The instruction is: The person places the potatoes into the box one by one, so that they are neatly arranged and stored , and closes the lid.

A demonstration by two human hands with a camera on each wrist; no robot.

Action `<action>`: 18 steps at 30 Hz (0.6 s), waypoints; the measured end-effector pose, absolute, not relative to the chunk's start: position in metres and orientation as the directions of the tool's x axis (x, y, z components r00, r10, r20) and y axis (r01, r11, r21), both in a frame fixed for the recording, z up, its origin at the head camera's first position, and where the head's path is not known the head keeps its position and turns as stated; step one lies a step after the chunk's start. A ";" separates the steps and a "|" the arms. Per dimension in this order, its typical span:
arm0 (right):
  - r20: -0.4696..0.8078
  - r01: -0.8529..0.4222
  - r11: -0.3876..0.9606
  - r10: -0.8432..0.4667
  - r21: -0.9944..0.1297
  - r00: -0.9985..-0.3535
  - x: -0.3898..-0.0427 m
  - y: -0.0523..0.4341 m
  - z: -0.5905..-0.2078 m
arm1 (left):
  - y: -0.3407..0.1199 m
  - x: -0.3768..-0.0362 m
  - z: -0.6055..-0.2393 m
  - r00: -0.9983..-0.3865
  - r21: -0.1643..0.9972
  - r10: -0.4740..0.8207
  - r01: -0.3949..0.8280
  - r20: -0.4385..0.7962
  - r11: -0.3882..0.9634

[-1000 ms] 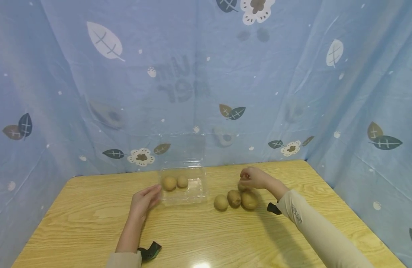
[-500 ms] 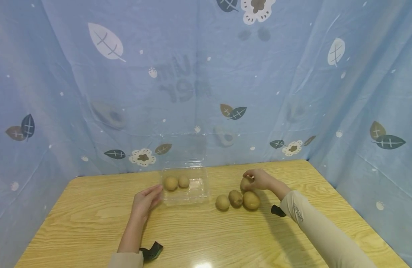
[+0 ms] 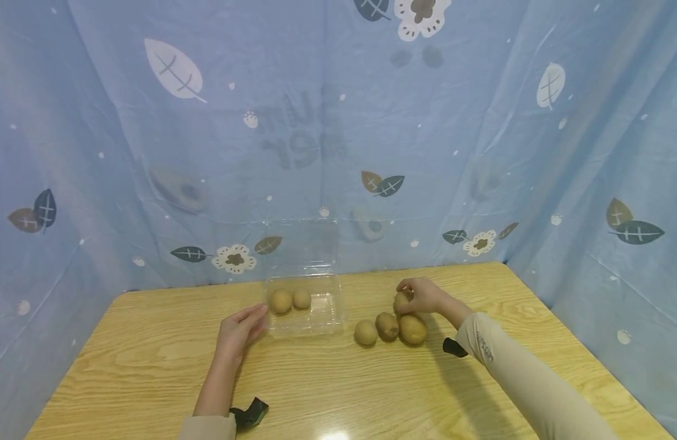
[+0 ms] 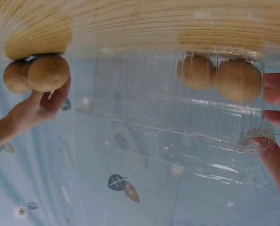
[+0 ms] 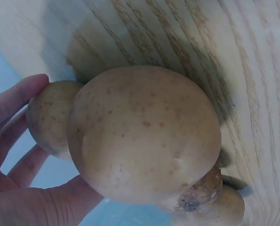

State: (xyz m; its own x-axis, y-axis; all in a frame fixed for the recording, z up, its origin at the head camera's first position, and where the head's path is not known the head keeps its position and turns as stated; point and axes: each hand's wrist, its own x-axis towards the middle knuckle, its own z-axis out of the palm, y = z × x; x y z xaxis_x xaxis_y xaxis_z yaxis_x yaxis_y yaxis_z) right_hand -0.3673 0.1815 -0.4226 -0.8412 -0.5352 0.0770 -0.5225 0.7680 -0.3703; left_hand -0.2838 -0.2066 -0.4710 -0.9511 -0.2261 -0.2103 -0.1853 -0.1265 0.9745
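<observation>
1. A potato is gripped by the right hand, with the fingers curled over it from above; it lies on the desk at about 1 o'clock from the centre
2. In the right wrist view the fingers are seen wrapped round the held potato, with a larger potato just in front of it
3. Three more potatoes lie in a row just at 6 o'clock of the right hand: one on the left, one in the middle, one on the right, each touching or nearly touching its neighbour
4. The box, of clear plastic with its lid raised, stands at 12 o'clock on the desk; two potatoes lie inside it, side by side
5. The left hand is laid open against the near left corner of the box, fingers straight; in the left wrist view the fingertips are seen touching the box wall
6. A blue cloth printed with leaves is hung behind the desk
</observation>
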 end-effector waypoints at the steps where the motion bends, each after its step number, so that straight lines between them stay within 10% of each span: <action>1: 0.083 -0.529 0.765 -0.539 -0.367 -0.838 -0.368 0.181 -0.422 | -0.207 -0.284 -0.471 -0.952 0.975 -0.225 -0.182 -0.208 -0.130; 18: 0.168 -0.606 0.713 -0.589 -0.352 -0.790 -0.361 0.142 -0.386 | -0.207 -0.282 -0.471 -0.955 0.977 -0.216 -0.181 -0.201 -0.112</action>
State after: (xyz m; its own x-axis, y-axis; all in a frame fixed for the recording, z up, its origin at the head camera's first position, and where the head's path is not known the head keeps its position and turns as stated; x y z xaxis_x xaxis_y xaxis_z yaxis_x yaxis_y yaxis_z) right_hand -0.3612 0.1416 -0.3856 -0.7902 -0.5894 0.1679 -0.6065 0.7128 -0.3523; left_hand -0.2824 -0.2075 -0.4712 -0.9553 -0.2165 -0.2015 -0.1806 -0.1123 0.9771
